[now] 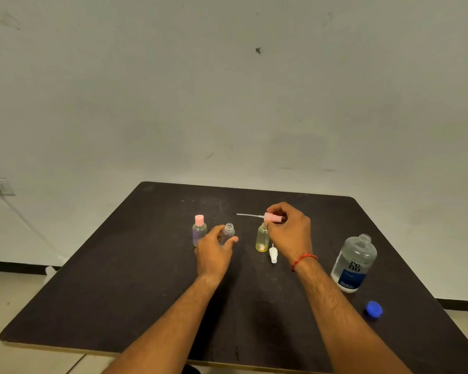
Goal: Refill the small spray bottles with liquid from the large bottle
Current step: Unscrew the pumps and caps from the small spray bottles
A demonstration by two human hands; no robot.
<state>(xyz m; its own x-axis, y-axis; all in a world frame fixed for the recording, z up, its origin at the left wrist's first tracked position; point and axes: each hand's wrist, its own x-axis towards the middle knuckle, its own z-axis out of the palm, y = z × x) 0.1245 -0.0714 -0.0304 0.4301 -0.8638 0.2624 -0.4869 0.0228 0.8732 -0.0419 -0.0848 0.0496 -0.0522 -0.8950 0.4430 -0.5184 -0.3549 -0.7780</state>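
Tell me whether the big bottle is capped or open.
Open. The large bottle stands upright with its threaded neck bare; a blue cap lies apart on the table.

Both bare forearms reach in over the near edge of the table (pixel 119 265), with the hands near its middle. Noted: left hand (pixel 214 249) low, fingers and thumb curled round a small uncapped bottle (pixel 229 232). Noted: right hand (pixel 289 228) raised, knuckles up, fingertips pinching a pink spray cap (pixel 272 217); red thread band (pixel 304 259) on that wrist.
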